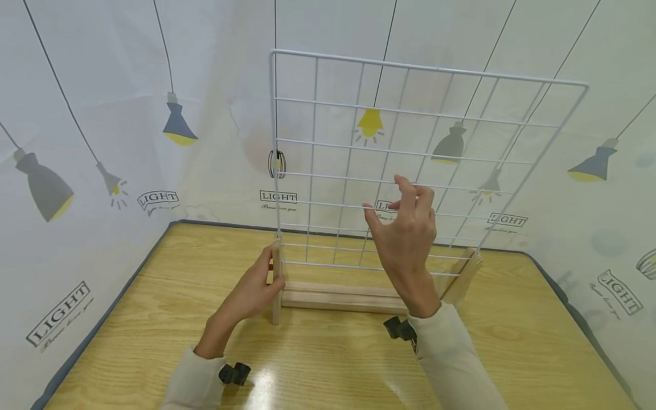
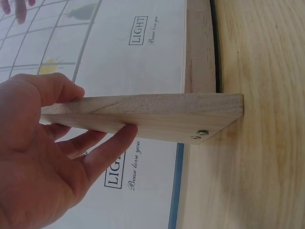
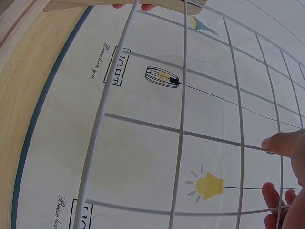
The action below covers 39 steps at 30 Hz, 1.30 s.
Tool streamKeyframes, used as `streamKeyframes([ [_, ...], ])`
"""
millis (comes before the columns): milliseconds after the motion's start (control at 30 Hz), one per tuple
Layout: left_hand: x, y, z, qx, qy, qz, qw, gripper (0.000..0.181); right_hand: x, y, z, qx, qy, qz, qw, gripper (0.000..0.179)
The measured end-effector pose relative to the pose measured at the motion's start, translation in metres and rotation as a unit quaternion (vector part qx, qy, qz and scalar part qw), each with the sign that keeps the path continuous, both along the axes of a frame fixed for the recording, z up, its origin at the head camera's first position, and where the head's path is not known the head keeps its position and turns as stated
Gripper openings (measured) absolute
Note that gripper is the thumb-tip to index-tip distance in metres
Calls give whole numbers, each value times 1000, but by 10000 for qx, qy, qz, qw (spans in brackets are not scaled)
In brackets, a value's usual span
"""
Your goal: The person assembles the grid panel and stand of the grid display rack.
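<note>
A white wire grid panel (image 1: 430,69) stands tilted in a light wooden stand. My left hand (image 1: 256,289) grips the stand's left side board (image 2: 143,106); in the left wrist view the thumb lies on its edge and the fingers on its outer face. Two screw heads (image 2: 203,132) show near the board's lower end. In front of the grid's middle, my right hand (image 1: 407,239) is raised with loosely bent fingers, thumb and forefinger apart. The right wrist view shows its thumb (image 3: 276,143) close to the wires; whether it touches them I cannot tell.
A wooden crossbar (image 1: 338,300) joins the left board to the right side board (image 1: 463,278). All stands on a wood-grain table (image 1: 318,353). A pale sheet (image 1: 220,74) printed with lamps surrounds the table's back and sides. Black wrist cameras (image 1: 234,374) sit by both sleeves.
</note>
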<state>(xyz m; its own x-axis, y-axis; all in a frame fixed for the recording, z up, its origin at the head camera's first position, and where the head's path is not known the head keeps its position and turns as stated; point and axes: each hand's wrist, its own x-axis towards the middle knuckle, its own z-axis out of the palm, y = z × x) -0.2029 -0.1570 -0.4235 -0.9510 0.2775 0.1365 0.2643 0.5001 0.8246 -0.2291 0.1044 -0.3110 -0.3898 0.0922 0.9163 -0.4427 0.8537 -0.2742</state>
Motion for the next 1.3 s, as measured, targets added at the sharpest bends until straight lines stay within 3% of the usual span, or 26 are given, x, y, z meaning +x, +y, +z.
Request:
streamKeyframes([
  [1300,-2,0,-2,93,9,-52,9999,65,-1,1,-5,17,-123,21,9999,57],
])
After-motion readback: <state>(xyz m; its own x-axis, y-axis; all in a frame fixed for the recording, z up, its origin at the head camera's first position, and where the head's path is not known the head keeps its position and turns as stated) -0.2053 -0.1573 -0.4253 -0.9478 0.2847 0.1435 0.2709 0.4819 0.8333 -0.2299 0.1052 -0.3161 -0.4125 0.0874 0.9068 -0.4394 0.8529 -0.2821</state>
